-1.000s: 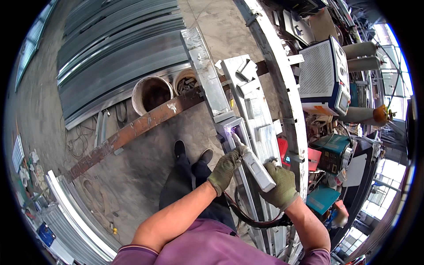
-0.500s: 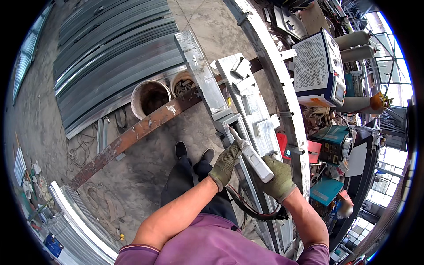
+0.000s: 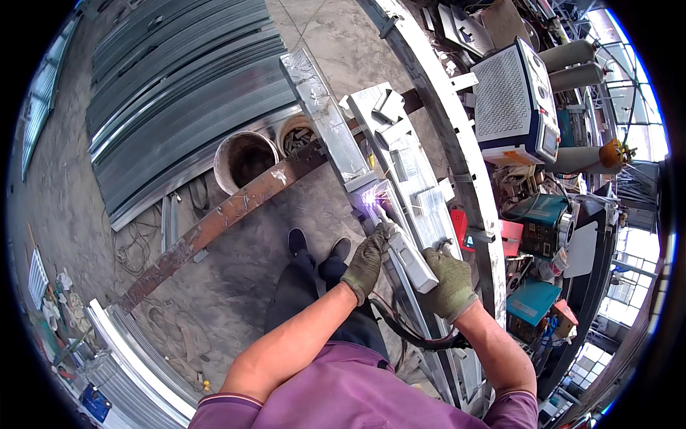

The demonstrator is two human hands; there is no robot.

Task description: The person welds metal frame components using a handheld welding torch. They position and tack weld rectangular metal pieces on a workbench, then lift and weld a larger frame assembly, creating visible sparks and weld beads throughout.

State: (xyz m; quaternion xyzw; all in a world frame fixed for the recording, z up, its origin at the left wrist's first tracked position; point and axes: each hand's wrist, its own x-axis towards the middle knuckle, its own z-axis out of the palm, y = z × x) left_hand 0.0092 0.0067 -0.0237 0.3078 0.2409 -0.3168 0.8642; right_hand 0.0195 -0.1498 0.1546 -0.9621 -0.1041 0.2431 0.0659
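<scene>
Violet sparks [image 3: 370, 196] newly flaring, torch [image 3: 412, 263] just beside

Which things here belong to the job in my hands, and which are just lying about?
Seem part of the job:
- torch
- left hand, gripping its front
- right hand, at its rear end
- metal piece beside the sparks
- cable, probably

Seem just lying about:
- large bucket
- small bucket
- metal sheets on the floor
</scene>
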